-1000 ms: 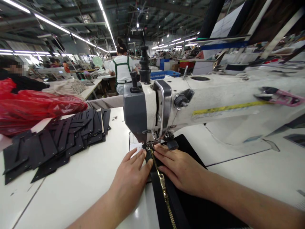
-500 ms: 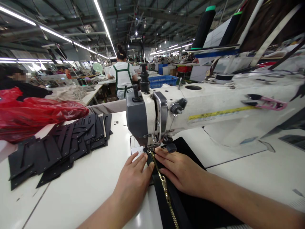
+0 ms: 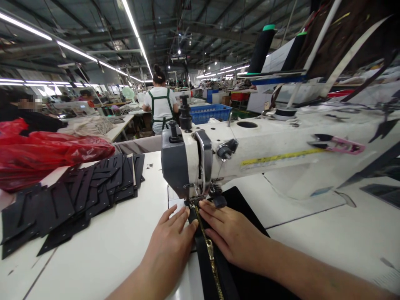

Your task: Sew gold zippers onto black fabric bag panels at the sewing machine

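A black fabric piece (image 3: 240, 208) with a gold zipper (image 3: 210, 255) lies under the presser foot (image 3: 192, 203) of a white sewing machine (image 3: 250, 154). My left hand (image 3: 170, 246) lies flat on the left side of the zipper, fingers stretched out toward the needle. My right hand (image 3: 233, 233) presses flat on the fabric to the right of the zipper, fingertips close to the foot. Neither hand grips anything.
A spread of black cut pieces (image 3: 71, 196) lies on the white table (image 3: 103, 254) at the left, beside a red plastic bag (image 3: 40, 154). Pink-handled snips (image 3: 339, 143) rest on the machine arm. A person in a green apron (image 3: 161, 102) works farther back near a blue crate (image 3: 211, 112).
The view has tilted and shifted slightly. Both hands stay flat beside the zipper at the presser foot, and the zipper has fed a little toward the needle.
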Action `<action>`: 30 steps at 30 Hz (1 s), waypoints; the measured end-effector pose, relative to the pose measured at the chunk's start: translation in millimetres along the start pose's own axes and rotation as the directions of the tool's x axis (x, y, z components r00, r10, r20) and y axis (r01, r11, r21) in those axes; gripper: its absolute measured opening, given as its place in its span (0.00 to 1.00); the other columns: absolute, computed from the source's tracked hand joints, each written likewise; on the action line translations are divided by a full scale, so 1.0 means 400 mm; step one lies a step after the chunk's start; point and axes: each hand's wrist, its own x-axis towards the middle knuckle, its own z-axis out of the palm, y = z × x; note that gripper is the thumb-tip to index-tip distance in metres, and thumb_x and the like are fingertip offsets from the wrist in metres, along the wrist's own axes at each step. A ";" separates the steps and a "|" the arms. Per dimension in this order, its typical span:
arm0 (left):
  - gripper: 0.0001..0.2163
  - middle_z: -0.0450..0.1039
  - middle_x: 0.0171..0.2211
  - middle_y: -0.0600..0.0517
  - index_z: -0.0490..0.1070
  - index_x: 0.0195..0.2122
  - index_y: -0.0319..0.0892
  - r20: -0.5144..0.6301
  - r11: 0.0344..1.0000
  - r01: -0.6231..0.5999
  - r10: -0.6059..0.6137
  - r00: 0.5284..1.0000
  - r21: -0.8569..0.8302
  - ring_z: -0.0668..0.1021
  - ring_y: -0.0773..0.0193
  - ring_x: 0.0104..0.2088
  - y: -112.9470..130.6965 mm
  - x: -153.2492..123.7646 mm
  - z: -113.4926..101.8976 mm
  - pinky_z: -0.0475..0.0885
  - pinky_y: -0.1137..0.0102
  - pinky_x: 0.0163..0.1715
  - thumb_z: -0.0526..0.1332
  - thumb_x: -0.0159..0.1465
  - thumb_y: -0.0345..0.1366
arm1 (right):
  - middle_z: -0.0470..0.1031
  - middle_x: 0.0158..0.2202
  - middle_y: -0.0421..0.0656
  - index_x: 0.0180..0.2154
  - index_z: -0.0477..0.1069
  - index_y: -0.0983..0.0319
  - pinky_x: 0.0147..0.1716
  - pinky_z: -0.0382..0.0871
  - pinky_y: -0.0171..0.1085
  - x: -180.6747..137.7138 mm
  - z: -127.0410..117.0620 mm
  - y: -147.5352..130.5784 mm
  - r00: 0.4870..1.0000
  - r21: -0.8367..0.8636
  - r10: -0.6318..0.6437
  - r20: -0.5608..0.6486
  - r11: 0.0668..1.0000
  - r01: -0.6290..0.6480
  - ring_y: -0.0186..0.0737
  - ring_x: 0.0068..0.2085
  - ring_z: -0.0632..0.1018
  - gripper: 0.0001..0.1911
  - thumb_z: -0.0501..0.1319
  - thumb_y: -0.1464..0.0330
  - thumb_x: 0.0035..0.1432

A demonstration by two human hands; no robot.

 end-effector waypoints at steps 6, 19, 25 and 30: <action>0.15 0.75 0.40 0.39 0.72 0.38 0.36 -0.017 1.000 -0.016 0.016 1.000 0.024 0.77 0.52 0.43 0.007 -0.002 0.006 0.72 0.53 0.43 0.45 0.65 0.29 | 0.70 0.49 0.57 0.48 0.68 0.75 0.51 0.65 0.43 0.000 -0.009 0.020 1.000 0.083 -0.019 0.015 0.996 0.018 0.46 0.50 0.72 0.18 0.50 0.74 0.58; 0.15 0.76 0.36 0.41 0.72 0.37 0.36 -0.050 0.998 -0.001 0.004 0.999 0.055 0.77 0.53 0.40 0.018 0.003 0.023 0.72 0.53 0.43 0.45 0.66 0.30 | 0.70 0.49 0.53 0.49 0.66 0.73 0.52 0.64 0.39 0.007 -0.021 0.054 0.996 0.157 -0.092 0.022 0.984 0.087 0.43 0.51 0.70 0.17 0.51 0.73 0.59; 0.17 0.76 0.38 0.41 0.72 0.36 0.37 -0.070 0.999 -0.019 0.023 0.997 0.049 0.77 0.54 0.40 0.003 0.009 0.019 0.71 0.51 0.44 0.44 0.66 0.30 | 0.71 0.47 0.56 0.45 0.69 0.75 0.51 0.65 0.41 0.012 -0.008 0.029 0.999 0.119 -0.038 -0.031 0.992 0.041 0.46 0.48 0.72 0.16 0.50 0.74 0.58; 0.15 0.76 0.38 0.41 0.73 0.36 0.37 -0.030 0.999 -0.013 0.014 0.999 0.032 0.77 0.54 0.42 0.001 0.009 0.015 0.70 0.51 0.45 0.45 0.64 0.27 | 0.72 0.46 0.56 0.44 0.69 0.74 0.52 0.64 0.41 0.012 0.001 0.024 0.999 0.110 -0.019 -0.046 0.994 0.024 0.46 0.48 0.72 0.16 0.50 0.74 0.58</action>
